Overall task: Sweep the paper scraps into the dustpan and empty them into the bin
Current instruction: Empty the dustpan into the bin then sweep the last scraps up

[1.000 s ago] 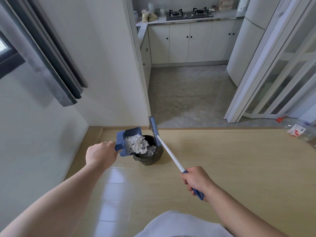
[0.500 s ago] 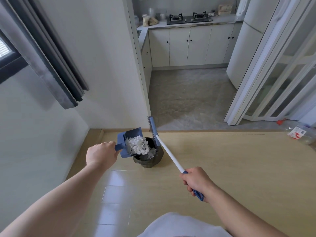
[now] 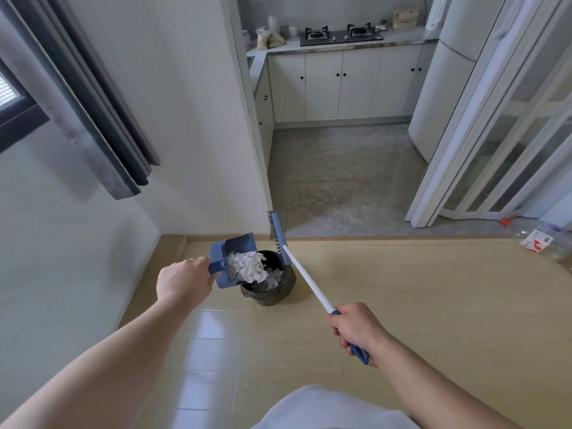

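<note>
Over the bin (image 3: 269,292), the dustpan (image 3: 230,261) is gripped at its handle by the left hand (image 3: 184,280) and tilted, with scraps (image 3: 249,267) at its lip. Beside it, the broom (image 3: 297,267) is clenched in the right hand (image 3: 356,331).

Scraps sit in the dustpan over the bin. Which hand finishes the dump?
Left. The left hand grips the dustpan, with its scraps over the bin; tipping it further should empty it. The right hand only holds the broom, beside the bin.
</note>
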`<state>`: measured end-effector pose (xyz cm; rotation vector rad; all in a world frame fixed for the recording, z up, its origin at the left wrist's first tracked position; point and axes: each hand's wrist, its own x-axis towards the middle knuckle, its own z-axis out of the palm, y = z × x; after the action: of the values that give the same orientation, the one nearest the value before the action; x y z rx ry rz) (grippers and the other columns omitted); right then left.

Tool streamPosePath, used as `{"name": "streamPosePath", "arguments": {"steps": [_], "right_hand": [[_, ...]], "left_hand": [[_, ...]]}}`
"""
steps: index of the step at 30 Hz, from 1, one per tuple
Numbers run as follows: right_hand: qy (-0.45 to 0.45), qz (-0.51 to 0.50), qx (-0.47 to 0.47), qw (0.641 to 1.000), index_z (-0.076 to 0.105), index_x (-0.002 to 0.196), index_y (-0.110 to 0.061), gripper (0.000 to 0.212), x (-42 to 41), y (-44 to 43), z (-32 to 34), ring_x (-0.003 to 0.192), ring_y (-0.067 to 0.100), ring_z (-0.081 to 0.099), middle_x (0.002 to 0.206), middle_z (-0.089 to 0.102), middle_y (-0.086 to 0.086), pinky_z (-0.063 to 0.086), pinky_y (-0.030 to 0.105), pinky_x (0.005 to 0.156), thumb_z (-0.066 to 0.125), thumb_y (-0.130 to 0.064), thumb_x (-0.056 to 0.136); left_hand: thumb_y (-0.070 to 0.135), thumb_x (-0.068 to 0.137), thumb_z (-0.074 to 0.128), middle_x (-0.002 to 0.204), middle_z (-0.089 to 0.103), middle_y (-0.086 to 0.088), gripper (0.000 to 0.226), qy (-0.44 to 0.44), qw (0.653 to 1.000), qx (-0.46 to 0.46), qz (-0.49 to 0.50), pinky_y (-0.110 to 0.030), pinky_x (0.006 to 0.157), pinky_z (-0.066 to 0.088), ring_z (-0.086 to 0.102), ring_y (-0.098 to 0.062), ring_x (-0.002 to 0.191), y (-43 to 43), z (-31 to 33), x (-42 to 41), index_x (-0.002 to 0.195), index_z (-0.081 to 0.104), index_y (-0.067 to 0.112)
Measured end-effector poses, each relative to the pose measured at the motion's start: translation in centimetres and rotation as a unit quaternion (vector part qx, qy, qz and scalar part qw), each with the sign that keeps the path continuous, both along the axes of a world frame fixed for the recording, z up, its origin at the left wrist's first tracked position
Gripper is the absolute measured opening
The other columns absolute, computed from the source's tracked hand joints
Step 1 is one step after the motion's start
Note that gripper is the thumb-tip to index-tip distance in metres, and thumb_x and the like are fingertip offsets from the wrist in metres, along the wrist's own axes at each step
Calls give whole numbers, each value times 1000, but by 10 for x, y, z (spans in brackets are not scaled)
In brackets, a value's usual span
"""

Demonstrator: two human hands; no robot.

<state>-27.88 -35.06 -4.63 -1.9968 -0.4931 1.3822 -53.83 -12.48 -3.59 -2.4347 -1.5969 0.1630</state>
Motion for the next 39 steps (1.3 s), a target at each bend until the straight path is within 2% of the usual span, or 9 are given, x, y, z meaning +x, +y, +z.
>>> {"name": "streamPosePath", "arguments": {"steps": [6, 9, 13, 17, 20, 28, 33, 39], "right_hand": [[4, -1, -3, 1000, 66, 98, 6, 22, 0, -1, -2, 43, 13, 40, 68, 48, 6, 33, 23, 42, 55, -13, 93], [5, 3, 0, 1000, 65, 91, -1, 16, 0, -1, -2, 42, 14, 40, 69, 47, 7, 32, 24, 42, 55, -13, 92], [2, 1, -1, 1000, 64, 102, 11, 27, 0, -1, -4, 42, 14, 41, 69, 49, 7, 33, 24, 42, 55, -13, 93], [2, 2, -3, 1000, 64, 104, 11, 27, 1, -1, -3, 42, 13, 42, 68, 50, 7, 35, 24, 42, 55, -13, 93], [3, 2, -4, 1000, 64, 104, 9, 26, 2, -1, -3, 43, 13, 42, 69, 50, 7, 35, 24, 42, 55, -13, 93], [3, 1, -5, 1000, 64, 102, 10, 26, 3, 2, -4, 43, 14, 41, 68, 49, 7, 34, 24, 42, 55, -12, 92], [4, 4, -3, 1000, 64, 103, 9, 25, 2, 3, -5, 43, 14, 42, 70, 49, 8, 34, 24, 42, 55, -12, 93], [10, 5, -7, 1000, 65, 94, 2, 18, 2, 4, -7, 43, 14, 40, 69, 48, 6, 32, 23, 42, 55, -12, 92]], "left_hand": [[53, 99, 42, 89, 71, 4, 34, 3, 1000, 3, 0, -29, 59, 39, 68, -25, 81, 2, 0, -1, 98, 61, 25], [56, 99, 40, 89, 70, 3, 38, -3, 1000, 4, 6, -29, 60, 41, 68, -26, 81, 2, 3, 0, 97, 61, 24], [57, 99, 40, 89, 70, 3, 39, 7, 1000, 3, -3, -30, 59, 41, 68, -26, 81, 1, 4, 3, 97, 61, 24], [56, 99, 41, 89, 70, 2, 38, -7, 1000, -3, 4, -30, 60, 40, 66, -27, 79, 1, 6, 6, 97, 61, 23], [56, 99, 42, 88, 69, 2, 38, -7, 1000, 0, 12, -30, 60, 41, 58, -26, 70, 3, 9, 7, 98, 61, 22], [55, 99, 42, 89, 70, 2, 37, 1, 1000, 0, 8, -29, 60, 41, 67, -27, 79, 3, 12, 7, 98, 61, 23], [54, 99, 44, 88, 70, 1, 36, -16, 999, -2, 29, -29, 61, 42, 51, -27, 68, 2, 13, 7, 96, 61, 22], [54, 100, 42, 86, 69, 2, 37, -12, 1000, -6, 23, -29, 59, 40, 55, -27, 68, 4, 9, 5, 96, 61, 22]]}}
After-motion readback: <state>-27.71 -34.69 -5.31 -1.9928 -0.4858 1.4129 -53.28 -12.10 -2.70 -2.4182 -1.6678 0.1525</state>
